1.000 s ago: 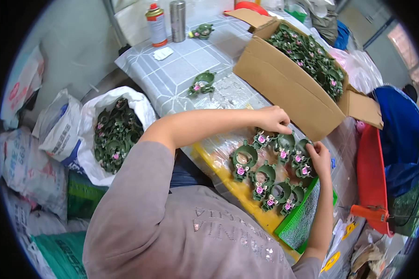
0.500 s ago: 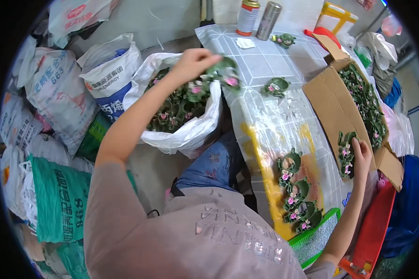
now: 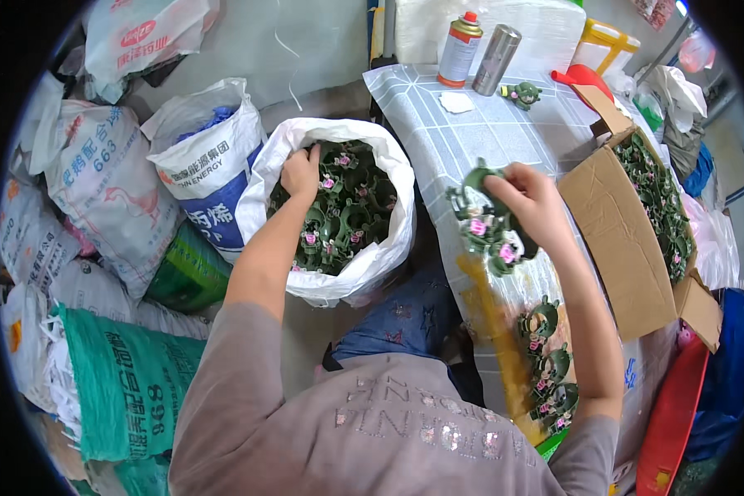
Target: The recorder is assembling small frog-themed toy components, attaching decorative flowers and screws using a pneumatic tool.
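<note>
My left hand (image 3: 301,174) is down inside a white woven sack (image 3: 395,248), its fingers curled and partly hidden at the far left side of the opening. Many green figurines (image 3: 343,211) with small pink flowers fill this sack. Over the table, my right hand (image 3: 531,200) is closed on green figurines (image 3: 481,223) of the same kind, apparently more than one, blurred by motion. Closer to me, a row of similar figurines (image 3: 551,364) lies on the table, partly beside my right forearm. Whether my left fingers grip a figurine is hidden.
An opened cardboard box (image 3: 616,240) of figurines stands on the right of the patterned table cover (image 3: 422,107). A spray can (image 3: 460,50), a metallic cylinder (image 3: 497,59) and a single figurine (image 3: 522,95) are at the back. Full sacks (image 3: 112,182) crowd the left.
My left hand has gone down into the sack from above its right rim, where it held a figurine. My right hand has moved left from beside the cardboard box, carrying figurines.
</note>
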`<state>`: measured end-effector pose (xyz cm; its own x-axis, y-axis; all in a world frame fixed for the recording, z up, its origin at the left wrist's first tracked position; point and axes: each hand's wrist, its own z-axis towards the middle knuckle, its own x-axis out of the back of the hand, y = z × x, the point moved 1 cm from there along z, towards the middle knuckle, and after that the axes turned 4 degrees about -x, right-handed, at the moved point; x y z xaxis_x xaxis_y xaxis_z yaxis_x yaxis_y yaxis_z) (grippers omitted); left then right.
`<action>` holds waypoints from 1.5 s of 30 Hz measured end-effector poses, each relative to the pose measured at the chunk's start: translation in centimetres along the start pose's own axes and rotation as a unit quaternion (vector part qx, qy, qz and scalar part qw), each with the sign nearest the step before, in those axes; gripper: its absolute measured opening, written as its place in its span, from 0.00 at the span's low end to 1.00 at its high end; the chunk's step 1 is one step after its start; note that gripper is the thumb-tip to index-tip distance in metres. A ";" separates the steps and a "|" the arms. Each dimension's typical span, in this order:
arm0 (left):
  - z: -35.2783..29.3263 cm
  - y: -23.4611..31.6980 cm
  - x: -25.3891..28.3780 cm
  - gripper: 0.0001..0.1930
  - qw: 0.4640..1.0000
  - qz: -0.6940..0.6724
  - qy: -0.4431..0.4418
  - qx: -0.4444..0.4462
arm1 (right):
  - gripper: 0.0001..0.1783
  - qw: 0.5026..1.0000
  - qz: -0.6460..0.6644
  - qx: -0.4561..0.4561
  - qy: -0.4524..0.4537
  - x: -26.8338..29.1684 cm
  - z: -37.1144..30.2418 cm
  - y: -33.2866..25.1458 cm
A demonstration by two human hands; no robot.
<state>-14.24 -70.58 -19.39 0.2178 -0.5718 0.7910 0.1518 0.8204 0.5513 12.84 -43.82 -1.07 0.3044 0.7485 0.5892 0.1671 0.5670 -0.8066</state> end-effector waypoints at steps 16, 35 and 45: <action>0.0 -2.7 15.5 0.34 0.917 0.245 0.044 -0.312 | 0.19 0.977 -0.056 0.042 -0.202 -18.3 8.8 -4.7; 2.5 -3.1 18.0 0.30 0.922 0.258 -0.182 -0.225 | 0.14 0.943 -0.312 0.038 -0.108 -32.5 16.0 -4.9; 4.7 -7.7 16.7 0.17 0.963 0.029 -0.212 -0.162 | 0.19 0.950 -0.185 0.220 -0.125 -27.3 11.5 -1.1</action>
<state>-16.32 -86.47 -9.16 -0.1670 -0.4175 0.8932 0.4592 0.7687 0.4452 -6.38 -60.89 -15.72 0.0605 0.4978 0.8652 -0.2053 0.8544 -0.4773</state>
